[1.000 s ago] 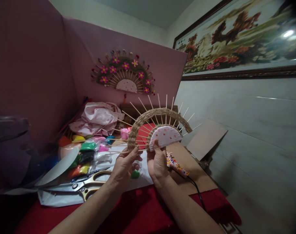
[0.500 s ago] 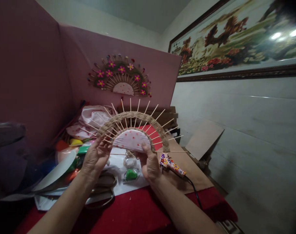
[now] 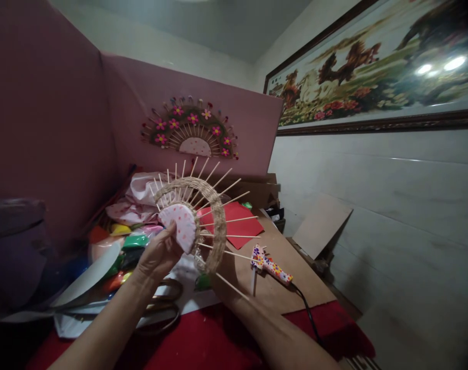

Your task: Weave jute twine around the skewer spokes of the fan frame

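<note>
My left hand [image 3: 162,252] is closed on a half-round fan, its thumb pressed on the white base with red dots [image 3: 180,226]. Thin wooden sticks radiate from that base, and a woven twine band [image 3: 218,221] runs across them in an arc. The fan is tilted, its right end lower and towards me. Behind that lower end is my right hand [image 3: 227,275]; the band and sticks cover its fingers, so its grip cannot be seen. Below the fan, a small coil of twine and a green packet [image 3: 203,281] are partly hidden.
A flower-patterned glue gun [image 3: 272,264] with a black cord lies on brown board at right. Red sheets [image 3: 237,223] lie behind the fan. Scissors [image 3: 166,303] and colourful packets [image 3: 136,240] are at left. A finished flowered fan [image 3: 193,128] hangs on the pink panel.
The fan has turned clockwise and shifted left, its right end dropping. My right hand has left the dotted base and moved behind the band. My left hand now has its thumb on the base.
</note>
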Tool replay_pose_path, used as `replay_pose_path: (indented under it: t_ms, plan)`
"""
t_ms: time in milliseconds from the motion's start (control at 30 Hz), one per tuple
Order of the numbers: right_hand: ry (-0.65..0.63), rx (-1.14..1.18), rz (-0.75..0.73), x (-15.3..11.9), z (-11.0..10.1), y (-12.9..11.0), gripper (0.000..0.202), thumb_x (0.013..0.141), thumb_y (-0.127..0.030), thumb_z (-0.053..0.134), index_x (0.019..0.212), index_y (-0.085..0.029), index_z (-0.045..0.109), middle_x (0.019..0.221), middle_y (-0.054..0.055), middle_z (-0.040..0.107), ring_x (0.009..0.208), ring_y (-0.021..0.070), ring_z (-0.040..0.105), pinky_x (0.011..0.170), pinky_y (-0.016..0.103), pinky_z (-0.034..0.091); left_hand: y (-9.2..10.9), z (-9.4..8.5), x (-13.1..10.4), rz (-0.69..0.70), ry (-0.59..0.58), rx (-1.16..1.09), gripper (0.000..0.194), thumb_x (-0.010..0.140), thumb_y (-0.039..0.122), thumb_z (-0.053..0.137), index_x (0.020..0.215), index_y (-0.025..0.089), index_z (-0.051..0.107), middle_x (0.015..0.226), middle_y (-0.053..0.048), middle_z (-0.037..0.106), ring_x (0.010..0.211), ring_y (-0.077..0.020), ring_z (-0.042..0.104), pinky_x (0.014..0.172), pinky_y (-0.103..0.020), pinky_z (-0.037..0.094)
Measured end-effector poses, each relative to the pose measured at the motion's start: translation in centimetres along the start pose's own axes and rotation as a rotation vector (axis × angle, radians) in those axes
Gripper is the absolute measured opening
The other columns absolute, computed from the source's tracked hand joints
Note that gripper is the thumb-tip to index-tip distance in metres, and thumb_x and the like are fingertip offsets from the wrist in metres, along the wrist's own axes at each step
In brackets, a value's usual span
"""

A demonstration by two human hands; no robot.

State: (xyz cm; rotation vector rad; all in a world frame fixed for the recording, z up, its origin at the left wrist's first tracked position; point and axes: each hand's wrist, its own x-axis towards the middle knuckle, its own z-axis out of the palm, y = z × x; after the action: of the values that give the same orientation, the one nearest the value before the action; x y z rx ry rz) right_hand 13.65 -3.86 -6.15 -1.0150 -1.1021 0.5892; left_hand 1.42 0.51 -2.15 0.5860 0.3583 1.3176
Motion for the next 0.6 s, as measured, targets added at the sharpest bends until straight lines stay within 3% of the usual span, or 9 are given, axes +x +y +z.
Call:
replay_pose_path:
  t_ms: [100,233,400,500,600]
  plan:
    - [-0.086,0.172,-0.022,0.5,-0.8,0.0,0.012,0.075,-0.026,0.056,0.082,-0.018,0.063,0.064,-0.003,0.061,0.049,0.0074,0.050,0.048,0.018,0.043,1.4,-0.5,0.2,-0.011,0.036,0.027,0.028,0.088,0.017,0.038,0.107,0.010,0.058,0.077,-0.009,0.070,0.066,-0.0169,0.067,0.061,-0.027,0.056]
    - [-0.026,0.240,0.050,1.0,-1.4,-0.1,0.021,0.076,-0.038,0.057,0.074,-0.018,0.059,0.054,-0.005,0.053,0.042,0.0060,0.040,0.042,0.017,0.034,2.4,-0.5,-0.1,-0.073,0.023,0.050,0.029,0.089,0.023,0.038,0.105,0.009,0.057,0.067,-0.009,0.068,0.055,-0.0168,0.064,0.052,-0.027,0.055]
    - [-0.013,0.214,0.038,1.1,-1.4,-0.1,0.030,0.078,-0.043,0.053,0.063,-0.018,0.049,0.049,-0.007,0.042,0.041,0.0057,0.035,0.042,0.017,0.030,3.0,-1.3,0.0,-0.184,-0.077,0.051,0.024,0.087,0.026,0.041,0.095,0.011,0.058,0.047,0.001,0.052,0.033,-0.0089,0.048,0.030,-0.017,0.040]
    - [0.001,0.217,-0.006,1.0,-1.4,0.1,0.034,0.080,-0.043,0.051,0.058,-0.018,0.046,0.050,-0.007,0.042,0.045,0.0059,0.035,0.044,0.017,0.030,3.1,-1.8,0.0,-0.207,-0.140,0.085,0.023,0.087,0.023,0.039,0.083,0.012,0.058,0.043,0.004,0.044,0.029,-0.0068,0.042,0.028,-0.017,0.035]
    - [0.024,0.231,-0.035,1.2,-1.6,0.2,0.026,0.078,-0.039,0.054,0.064,-0.017,0.052,0.056,-0.005,0.049,0.051,0.0072,0.043,0.050,0.018,0.036,3.0,-1.8,-0.2,-0.210,-0.183,0.123,0.024,0.086,0.020,0.039,0.069,0.013,0.055,0.041,0.004,0.040,0.028,-0.0059,0.038,0.028,-0.017,0.033]
